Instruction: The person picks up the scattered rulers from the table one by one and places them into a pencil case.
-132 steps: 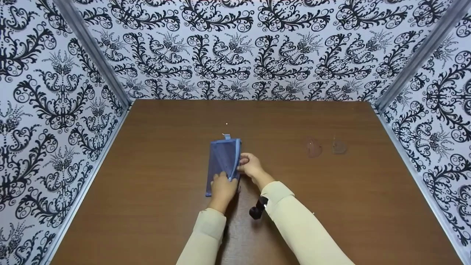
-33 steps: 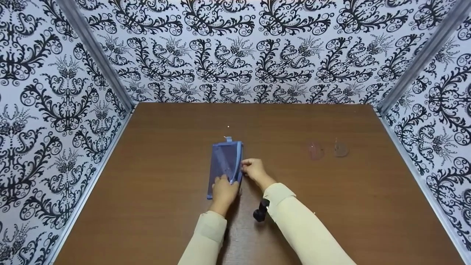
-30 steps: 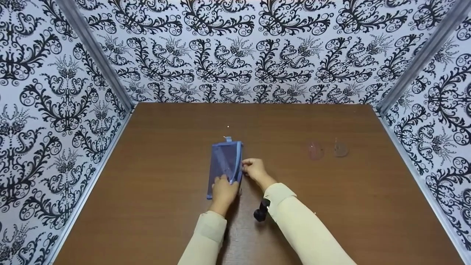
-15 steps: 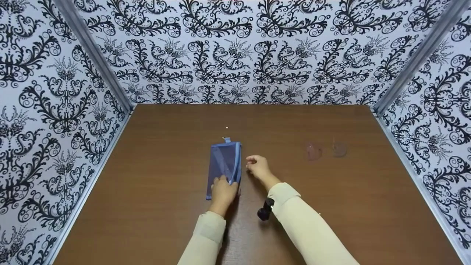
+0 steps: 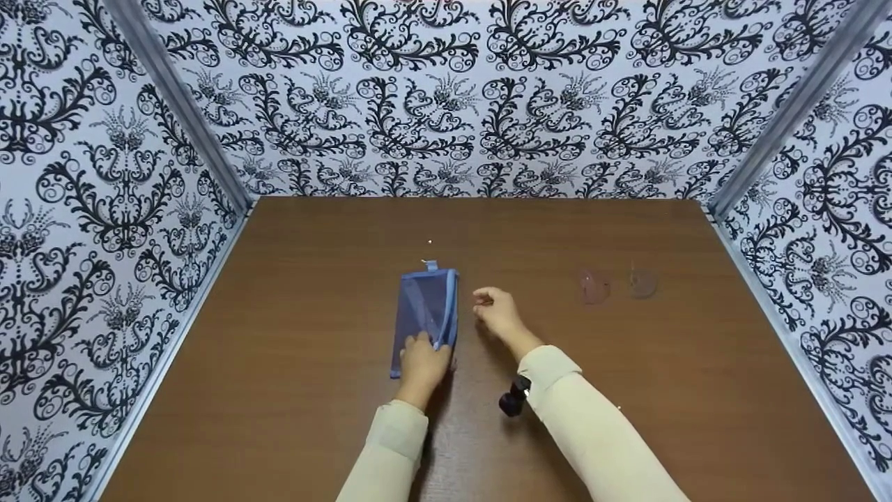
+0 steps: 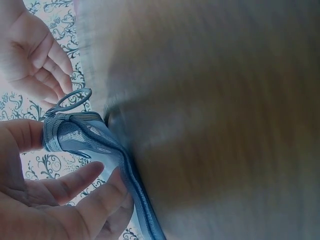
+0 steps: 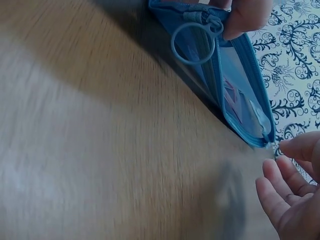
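Note:
A blue mesh zip pouch (image 5: 422, 300) lies on the brown table, its zip along the right side. My left hand (image 5: 423, 362) holds the pouch near its front end, the thumb by the zip pull. In the right wrist view the zip is undone and the mouth gapes, a ring-shaped pull (image 7: 173, 45) hanging from it. Thin pink things (image 7: 233, 100) show inside, too unclear to name. My right hand (image 5: 499, 314) hovers just right of the pouch, fingers loosely bent, holding nothing and apart from it.
To the right on the table (image 5: 334, 237) lie a see-through pink flat piece (image 5: 594, 287) and a see-through clear one (image 5: 642, 282). Patterned walls (image 5: 446, 104) close the back and sides. A black wrist device (image 5: 512, 401) sticks out beside the right sleeve.
My right hand has come away from the pouch's zip edge and moved to the right. My left hand keeps its hold on the pouch, which stays where it was.

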A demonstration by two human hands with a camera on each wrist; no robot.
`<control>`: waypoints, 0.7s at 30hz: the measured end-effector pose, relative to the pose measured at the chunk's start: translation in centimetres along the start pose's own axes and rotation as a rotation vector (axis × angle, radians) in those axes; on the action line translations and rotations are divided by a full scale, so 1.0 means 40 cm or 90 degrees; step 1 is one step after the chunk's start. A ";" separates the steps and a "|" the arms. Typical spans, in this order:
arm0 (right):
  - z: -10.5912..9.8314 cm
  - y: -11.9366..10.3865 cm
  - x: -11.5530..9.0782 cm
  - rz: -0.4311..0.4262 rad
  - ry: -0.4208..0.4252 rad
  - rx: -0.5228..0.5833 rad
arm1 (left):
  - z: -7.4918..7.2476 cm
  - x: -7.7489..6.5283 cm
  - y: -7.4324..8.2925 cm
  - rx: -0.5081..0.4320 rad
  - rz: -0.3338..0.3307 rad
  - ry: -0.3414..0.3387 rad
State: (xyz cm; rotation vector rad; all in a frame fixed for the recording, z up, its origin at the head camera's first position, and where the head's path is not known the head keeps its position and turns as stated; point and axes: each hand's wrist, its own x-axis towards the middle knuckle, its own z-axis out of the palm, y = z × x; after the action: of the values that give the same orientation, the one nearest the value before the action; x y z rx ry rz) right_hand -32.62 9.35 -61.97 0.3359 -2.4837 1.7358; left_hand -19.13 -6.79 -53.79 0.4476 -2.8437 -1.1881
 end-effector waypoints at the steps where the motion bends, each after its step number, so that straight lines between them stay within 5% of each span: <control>1: -0.016 -0.073 -0.025 -0.001 -0.003 -0.006 | 0.000 0.000 0.000 -0.001 -0.001 -0.001; 3: -0.039 -0.184 -0.061 0.011 -0.015 -0.031 | -0.001 0.000 0.001 -0.004 -0.004 -0.004; 6: -0.052 -0.233 -0.076 0.002 -0.017 -0.074 | 0.000 0.000 0.000 -0.005 -0.007 -0.007; 21: -0.103 -0.250 -0.076 -0.073 -0.013 -0.218 | -0.005 0.001 0.002 -0.010 -0.012 -0.030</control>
State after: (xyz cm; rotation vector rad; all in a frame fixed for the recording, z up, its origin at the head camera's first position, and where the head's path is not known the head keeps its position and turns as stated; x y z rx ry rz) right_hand -27.57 10.29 -51.98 0.4536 -2.6529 1.2423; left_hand -19.18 -6.89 -53.62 0.4534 -2.8732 -1.2404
